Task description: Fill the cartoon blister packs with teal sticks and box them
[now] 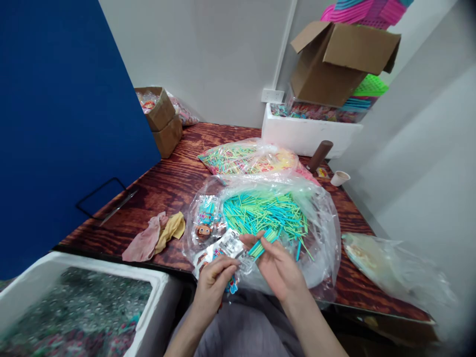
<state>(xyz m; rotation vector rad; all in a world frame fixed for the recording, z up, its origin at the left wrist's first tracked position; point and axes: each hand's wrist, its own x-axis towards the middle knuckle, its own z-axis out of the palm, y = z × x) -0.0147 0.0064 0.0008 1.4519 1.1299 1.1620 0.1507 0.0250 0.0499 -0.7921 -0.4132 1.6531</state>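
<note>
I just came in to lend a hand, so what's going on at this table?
A person's right hand holds a small bunch of blue and green sticks, while the left hand grips a printed packet. Loose sticks lie heaped on clear plastic just beyond the hands, with another printed packet to the heap's left.

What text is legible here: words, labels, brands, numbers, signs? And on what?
None reads with certainty.
Packet with the brown cartoon head: colored lettering, too small and blurred.
Printed packaging at the left hand: markings too small and blurred, partly covered by the hand.
Small yellow-and-red item near the cup: too small to tell if it bears text.
</note>
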